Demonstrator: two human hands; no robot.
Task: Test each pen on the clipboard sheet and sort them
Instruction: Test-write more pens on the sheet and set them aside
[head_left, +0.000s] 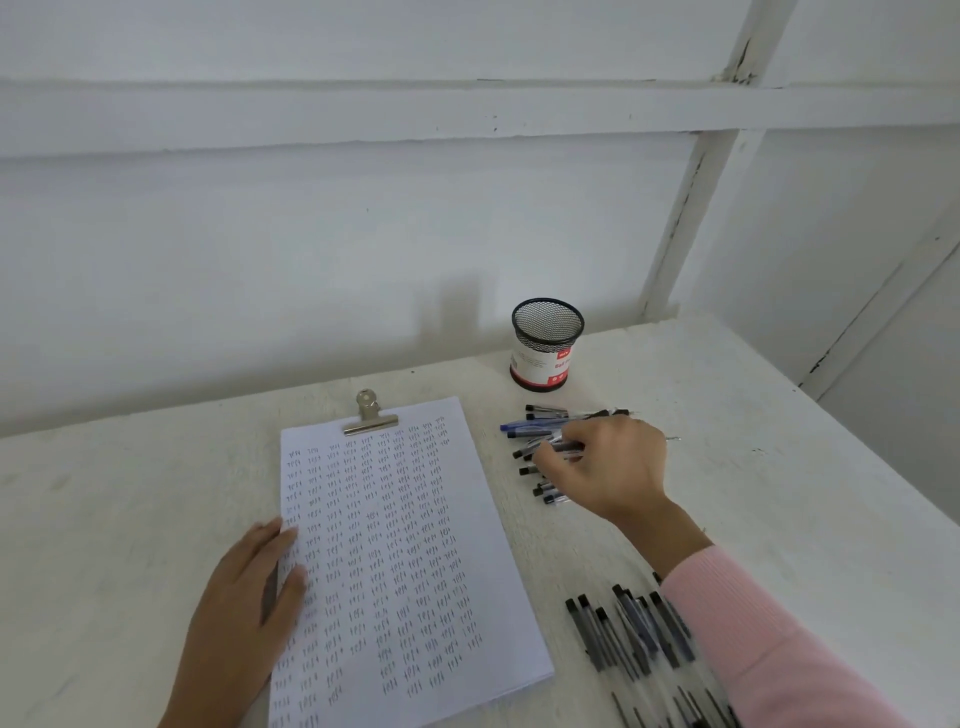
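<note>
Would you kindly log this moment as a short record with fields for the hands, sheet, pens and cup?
left hand: lies flat on the sheet's left edge
right hand: touching a pen in the far pen pile; grip unclear
sheet: held under the metal clip, nearly full of test marks
far pen pile: right of the sheet's top
near pen pile: beside the pink sleeve
mesh cup: upright behind the far pen pile, no pens sticking out

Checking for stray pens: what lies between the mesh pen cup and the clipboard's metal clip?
Nothing: the head view shows bare white tabletop between mesh pen cup and metal clip.
</note>
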